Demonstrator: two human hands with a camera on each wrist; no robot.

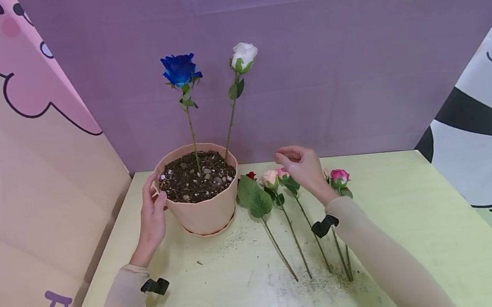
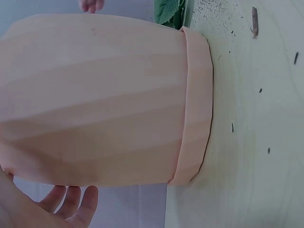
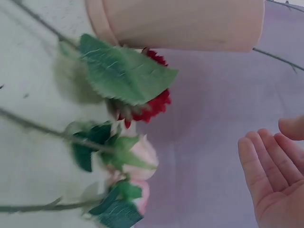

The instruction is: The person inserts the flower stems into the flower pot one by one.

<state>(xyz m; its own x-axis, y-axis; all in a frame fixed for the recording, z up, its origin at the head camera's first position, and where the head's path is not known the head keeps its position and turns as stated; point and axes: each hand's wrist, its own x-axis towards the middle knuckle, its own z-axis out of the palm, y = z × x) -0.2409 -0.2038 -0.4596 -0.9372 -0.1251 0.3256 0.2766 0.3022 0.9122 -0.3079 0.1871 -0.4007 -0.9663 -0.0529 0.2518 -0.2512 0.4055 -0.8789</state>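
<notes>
My left hand (image 1: pixel 151 222) holds the left side of a pale pink flower pot (image 1: pixel 203 216), thumb at the front near the rim and fingers bent along the side. Dark soil (image 1: pixel 186 181) with pebbles fills the pot. A blue rose (image 1: pixel 179 71) stands upright in it, and a white rose (image 1: pixel 244 56) leans slightly right at its right edge. Right of the pot, my right hand (image 1: pixel 303 168) hovers over the heads of flowers lying on the table, fingers loosely bent and holding nothing. Nearest it are a peach rose (image 1: pixel 269 178) and a pink rose (image 1: pixel 282 171).
A red flower (image 3: pixel 154 102), partly behind a green leaf (image 3: pixel 126 69), lies close by the pot. A deep pink rose (image 1: pixel 339 176) lies farther right. Plant bits (image 1: pixel 317 287) litter the table near the stem ends. A purple backdrop (image 1: pixel 353 64) rises behind the table.
</notes>
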